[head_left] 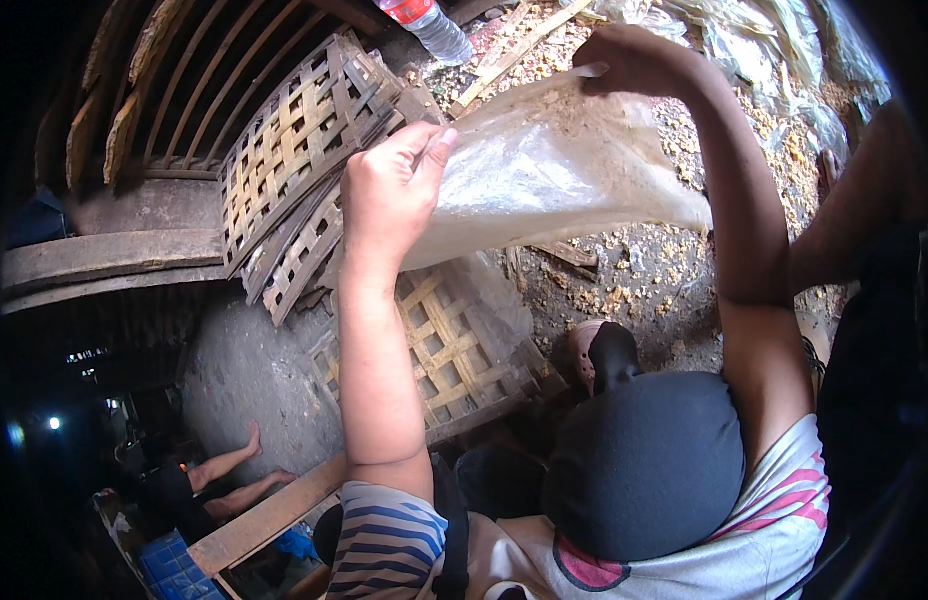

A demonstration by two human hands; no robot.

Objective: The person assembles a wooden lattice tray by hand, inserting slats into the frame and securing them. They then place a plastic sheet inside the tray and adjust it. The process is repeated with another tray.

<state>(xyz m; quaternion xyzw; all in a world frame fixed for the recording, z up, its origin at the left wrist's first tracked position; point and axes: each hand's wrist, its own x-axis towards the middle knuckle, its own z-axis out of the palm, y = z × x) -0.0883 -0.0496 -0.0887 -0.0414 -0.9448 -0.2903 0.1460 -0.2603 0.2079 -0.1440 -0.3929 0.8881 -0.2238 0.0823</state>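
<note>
A cloudy, dirt-stained clear plastic sheet point(554, 175) is stretched between my two hands. My left hand point(389, 195) is closed on its left edge, thumb pressed against the fingers. Farther away, my right hand point(639, 62) pinches the sheet's far right corner, with the wrist bent. The sheet sags between them and covers part of the ground. Under and beside it lies a woven bamboo lattice tray point(449, 345) in a wooden frame. More lattice trays point(299, 135) lean in a stack left of my left hand.
Yellowish crumbs point(634, 275) litter the ground. A plastic bottle point(439, 35) and a wooden strip point(514, 60) lie at the far side. Crumpled plastic point(764, 45) is at the far right. A wooden slatted rack point(199, 80) stands left. Another person's bare legs point(234, 475) show lower left.
</note>
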